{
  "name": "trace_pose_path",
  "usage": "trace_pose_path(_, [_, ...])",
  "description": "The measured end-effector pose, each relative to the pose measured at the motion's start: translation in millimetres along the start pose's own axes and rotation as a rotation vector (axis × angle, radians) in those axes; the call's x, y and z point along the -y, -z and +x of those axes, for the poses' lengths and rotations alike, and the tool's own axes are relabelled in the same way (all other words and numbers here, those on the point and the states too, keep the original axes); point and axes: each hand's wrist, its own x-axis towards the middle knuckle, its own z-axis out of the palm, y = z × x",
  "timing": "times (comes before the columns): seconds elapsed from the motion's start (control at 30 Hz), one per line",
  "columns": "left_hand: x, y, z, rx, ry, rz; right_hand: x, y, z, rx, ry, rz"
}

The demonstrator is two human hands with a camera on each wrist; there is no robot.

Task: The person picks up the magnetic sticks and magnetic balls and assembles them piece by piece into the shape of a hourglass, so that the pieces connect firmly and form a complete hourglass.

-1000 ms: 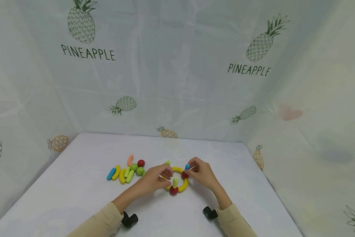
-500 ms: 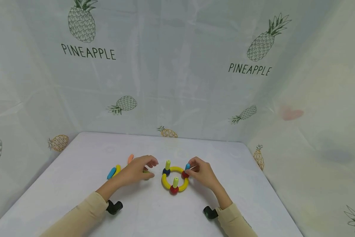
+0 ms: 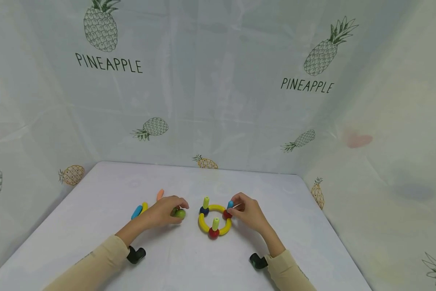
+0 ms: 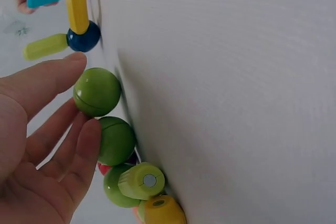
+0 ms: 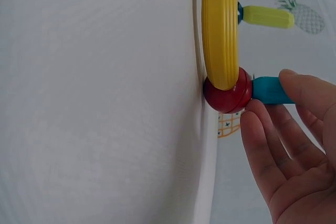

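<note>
In the head view my left hand [image 3: 164,211] is at a green ball [image 3: 180,213], thumb and fingers spread about it. A second green ball [image 4: 116,141] lies by the fingertips in the left wrist view. I cannot tell whether either is touched firmly. My right hand [image 3: 250,212] pinches a short blue rod [image 5: 269,91] between thumb and fingers. That rod stands upright on a red ball [image 5: 229,94], which joins a ring of curved yellow rods [image 3: 203,223]. Light-green rods [image 3: 216,224] rise from another red ball [image 3: 213,233] and a dark blue ball [image 3: 204,211] on the ring.
Left of my left hand lie another blue rod [image 3: 136,212], a yellow curved piece [image 3: 144,207] and an orange piece [image 3: 160,194]. A further green ball [image 4: 116,187] and a light-green rod [image 4: 140,181] show in the left wrist view. The white table [image 3: 218,266] meets a patterned sheet behind.
My left hand has moved left, away from the ring, to the green balls, and its fingers have come around one. The right hand has stayed at the blue rod.
</note>
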Motion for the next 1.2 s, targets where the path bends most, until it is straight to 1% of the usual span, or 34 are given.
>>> trace_pose_path(0.2, [-0.6, -0.2, -0.1, -0.002, -0.009, 0.044, 0.1, 0.2, -0.1, 0.005, -0.016, 0.008])
trace_pose_path(0.53, [-1.1, -4.6, 1.7, -0.012, -0.029, 0.098, -2.8, -0.1, -0.5, 0.003, 0.005, 0.014])
trace_pose_path(0.87, [-0.8, -6.4, 2.7, -0.022, -0.054, 0.105, -1.0, 1.3, -0.4, 0.004, 0.008, 0.020])
trace_pose_path(1.1, [-5.2, -4.5, 2.6, -0.038, -0.031, 0.088, -0.2, 1.1, -0.6, 0.011, 0.005, 0.020])
trace_pose_path(1.2, [-9.9, -0.3, 3.3, -0.062, -0.021, 0.043, -0.8, 1.0, -0.6, 0.014, 0.005, 0.015])
